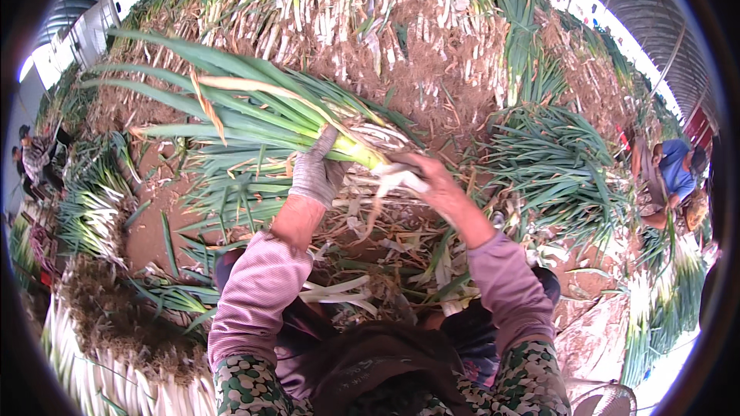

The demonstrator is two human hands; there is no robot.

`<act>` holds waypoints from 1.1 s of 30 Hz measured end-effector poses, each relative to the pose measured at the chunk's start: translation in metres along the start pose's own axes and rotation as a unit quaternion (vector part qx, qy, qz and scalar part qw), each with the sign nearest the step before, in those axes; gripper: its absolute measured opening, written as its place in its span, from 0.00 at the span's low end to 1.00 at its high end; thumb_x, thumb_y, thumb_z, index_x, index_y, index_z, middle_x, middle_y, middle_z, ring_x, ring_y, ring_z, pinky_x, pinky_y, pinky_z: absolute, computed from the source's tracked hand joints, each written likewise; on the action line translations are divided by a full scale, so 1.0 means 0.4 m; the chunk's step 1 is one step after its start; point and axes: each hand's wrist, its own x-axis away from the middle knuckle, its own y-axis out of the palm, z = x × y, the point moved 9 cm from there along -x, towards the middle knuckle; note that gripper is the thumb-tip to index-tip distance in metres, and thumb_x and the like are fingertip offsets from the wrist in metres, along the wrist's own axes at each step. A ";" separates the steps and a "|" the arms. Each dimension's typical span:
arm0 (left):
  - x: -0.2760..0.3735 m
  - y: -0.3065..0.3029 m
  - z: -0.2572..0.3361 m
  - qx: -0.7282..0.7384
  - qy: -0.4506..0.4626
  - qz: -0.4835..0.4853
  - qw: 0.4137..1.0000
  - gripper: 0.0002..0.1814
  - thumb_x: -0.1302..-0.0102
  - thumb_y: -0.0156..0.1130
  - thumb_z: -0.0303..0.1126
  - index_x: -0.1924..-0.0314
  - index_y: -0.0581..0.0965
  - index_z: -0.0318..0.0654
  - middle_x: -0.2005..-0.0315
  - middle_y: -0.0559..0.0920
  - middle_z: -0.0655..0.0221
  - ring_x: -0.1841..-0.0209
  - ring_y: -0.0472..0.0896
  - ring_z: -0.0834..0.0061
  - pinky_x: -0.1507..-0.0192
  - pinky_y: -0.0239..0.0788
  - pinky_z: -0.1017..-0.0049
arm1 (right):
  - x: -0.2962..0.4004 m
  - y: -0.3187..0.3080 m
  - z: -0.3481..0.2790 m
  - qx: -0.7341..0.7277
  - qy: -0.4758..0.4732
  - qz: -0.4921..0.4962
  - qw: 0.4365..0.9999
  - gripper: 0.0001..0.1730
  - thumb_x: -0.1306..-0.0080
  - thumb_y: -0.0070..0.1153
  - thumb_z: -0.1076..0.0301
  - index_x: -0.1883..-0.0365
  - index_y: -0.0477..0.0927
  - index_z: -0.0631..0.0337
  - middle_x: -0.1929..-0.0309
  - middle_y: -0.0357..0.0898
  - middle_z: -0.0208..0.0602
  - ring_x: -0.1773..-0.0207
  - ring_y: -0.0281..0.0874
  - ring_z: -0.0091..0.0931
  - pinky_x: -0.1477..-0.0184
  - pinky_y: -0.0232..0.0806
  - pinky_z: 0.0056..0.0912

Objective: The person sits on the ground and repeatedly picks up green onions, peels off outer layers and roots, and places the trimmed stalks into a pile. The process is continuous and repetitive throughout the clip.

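Note:
A large green onion [254, 110] lies slantwise across both hands, its long green leaves fanning to the upper left. Around its stalk, where the leaves begin, my left hand [319, 172] is closed, in a grey-white knit glove. My bare right hand [425, 176] grips the lower white end, where a loose pale strip of outer skin [378, 202] hangs down. The root end is mostly hidden by the right hand. Just beneath and behind the held stalk are more unpeeled green onions [381, 133] on the ground.
Long rows of green onions with earthy roots [347, 34] stretch across the back. A leafy heap [555, 167] lies right. Cleaned white stalks [107, 219] and a larger bundle [133, 381] lie left. Peeled skins [399, 242] litter the ground. People sit at far left [37, 159] and right [676, 170].

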 end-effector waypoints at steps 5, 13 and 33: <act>-0.015 -0.024 0.082 -0.038 0.094 0.023 0.995 0.22 0.41 0.63 0.22 0.47 0.70 0.43 0.57 0.77 0.70 0.55 0.78 0.68 0.53 0.75 0.66 | -0.080 0.175 0.143 -0.179 0.041 0.112 0.977 0.16 0.39 0.57 0.76 0.52 0.77 0.67 0.61 0.79 0.34 0.57 0.74 0.20 0.54 0.67 0.21; -0.091 -0.094 0.067 -0.075 0.107 0.056 0.990 0.20 0.43 0.65 0.20 0.50 0.73 0.41 0.58 0.79 0.71 0.56 0.78 0.74 0.53 0.73 0.74 | -0.045 0.215 0.224 -0.243 0.085 0.268 0.928 0.15 0.40 0.54 0.76 0.53 0.78 0.66 0.66 0.81 0.41 0.61 0.78 0.23 0.55 0.70 0.25; -0.143 -0.086 0.128 -0.112 0.091 -0.038 0.989 0.19 0.35 0.59 0.39 0.49 0.70 0.39 0.61 0.80 0.62 0.60 0.79 0.66 0.58 0.75 0.60 | 0.111 0.184 0.318 -0.191 0.332 -0.028 0.923 0.31 0.36 0.57 0.57 0.38 0.65 0.58 0.38 0.66 0.45 0.39 0.68 0.37 0.37 0.61 0.36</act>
